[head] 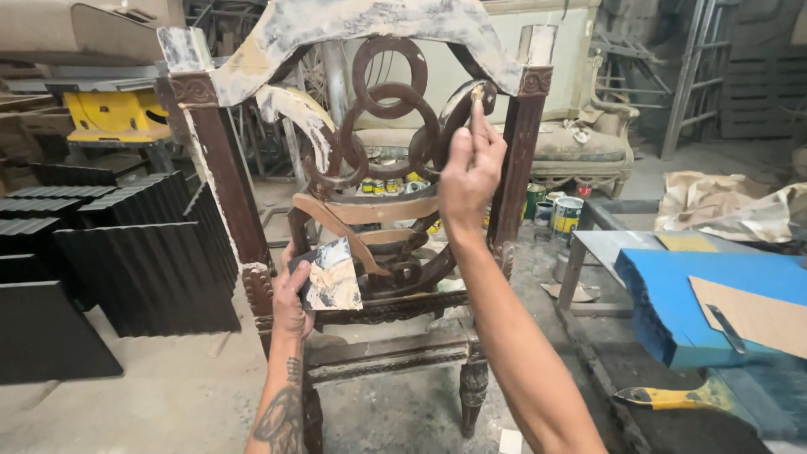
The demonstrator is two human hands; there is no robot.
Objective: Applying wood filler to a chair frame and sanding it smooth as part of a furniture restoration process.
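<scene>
Right hand [471, 172]: fingers pinched shut on a small pale dab or tool tip, too small to identify, pressed against a carved ring of the chair back [395, 109]. Left hand [290, 294]: fingers closed around a putty-smeared flat board [332, 276], held beside the left rear post. The dark carved wooden chair frame [227, 185] stands upright on the dusty floor, pale filler patches along its top rail. Paint cans [567, 214] sit behind; blue foam block [698, 294] at right.
</scene>
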